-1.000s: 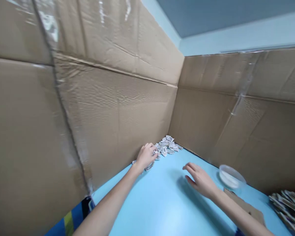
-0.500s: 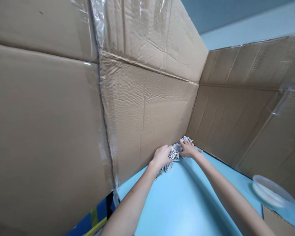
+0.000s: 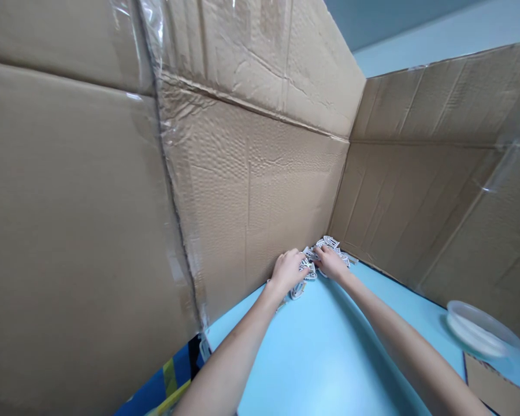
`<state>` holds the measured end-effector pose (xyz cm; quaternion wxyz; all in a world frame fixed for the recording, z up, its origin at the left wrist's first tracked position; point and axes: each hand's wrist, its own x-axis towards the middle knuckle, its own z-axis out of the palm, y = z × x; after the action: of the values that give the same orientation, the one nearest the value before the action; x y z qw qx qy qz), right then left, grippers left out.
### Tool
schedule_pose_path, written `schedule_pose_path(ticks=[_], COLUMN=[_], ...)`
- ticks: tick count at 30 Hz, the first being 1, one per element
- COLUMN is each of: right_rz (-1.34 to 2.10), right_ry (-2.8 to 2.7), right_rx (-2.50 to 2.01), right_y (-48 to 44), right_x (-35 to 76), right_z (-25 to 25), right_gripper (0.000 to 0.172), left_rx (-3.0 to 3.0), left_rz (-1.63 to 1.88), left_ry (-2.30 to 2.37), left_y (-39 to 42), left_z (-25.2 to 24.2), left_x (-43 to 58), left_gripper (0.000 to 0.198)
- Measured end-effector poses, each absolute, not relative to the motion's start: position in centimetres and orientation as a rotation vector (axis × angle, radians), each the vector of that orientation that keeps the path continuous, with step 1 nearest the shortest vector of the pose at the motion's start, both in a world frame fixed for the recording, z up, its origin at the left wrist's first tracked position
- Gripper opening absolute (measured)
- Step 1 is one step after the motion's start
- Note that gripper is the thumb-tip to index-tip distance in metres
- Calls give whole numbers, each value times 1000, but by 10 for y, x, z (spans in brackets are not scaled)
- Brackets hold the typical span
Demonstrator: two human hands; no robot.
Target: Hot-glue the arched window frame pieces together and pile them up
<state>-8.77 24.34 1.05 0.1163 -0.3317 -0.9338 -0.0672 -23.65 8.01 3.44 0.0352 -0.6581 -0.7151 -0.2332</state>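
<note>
A pile of small white cut-out pieces with dark line patterns (image 3: 329, 241) lies along the foot of the cardboard wall, near the corner. My left hand (image 3: 288, 269) is curled over the near part of the pile, its fingertips closed round some pieces. Just to its right, my right hand (image 3: 329, 262) reaches into the pile, with bent fingers gripping among the pieces. Which pieces each hand holds is partly hidden by the fingers. Looser pieces (image 3: 298, 289) lie on the light blue table (image 3: 316, 352) below my left hand.
Tall taped cardboard walls (image 3: 260, 190) stand to the left and behind, meeting another cardboard panel (image 3: 420, 196) on the right. A clear round plastic container (image 3: 481, 332) sits at the right, beside a flat cardboard piece (image 3: 498, 384). Blue and yellow material (image 3: 164, 378) shows below the table's left edge.
My right hand has shifted slightly left within the pile, and more pieces show to its right. My left hand stays at the near part. The view has shifted slightly.
</note>
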Motion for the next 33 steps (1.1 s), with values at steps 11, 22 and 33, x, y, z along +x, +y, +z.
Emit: schedule_pose_path(ticks=[11,22,33], right_rz=[-28,-67,131], right_ry=[-2678,-2876,-2761], right_rx=[-858,-827,-1145], right_y=[212,50,-28], right_x=[-23,149,197], right_z=[31,32,20], right_gripper=[36,36,30], left_rx=[-2114,-2859,-2986], left_rz=[-993,-976,-643], left_ry=[-1993,-1495,-1555], left_y=[81,33,-5], left_z=[31,10,-10], left_x=[-222,-119,-52], left_gripper=[27,45,14])
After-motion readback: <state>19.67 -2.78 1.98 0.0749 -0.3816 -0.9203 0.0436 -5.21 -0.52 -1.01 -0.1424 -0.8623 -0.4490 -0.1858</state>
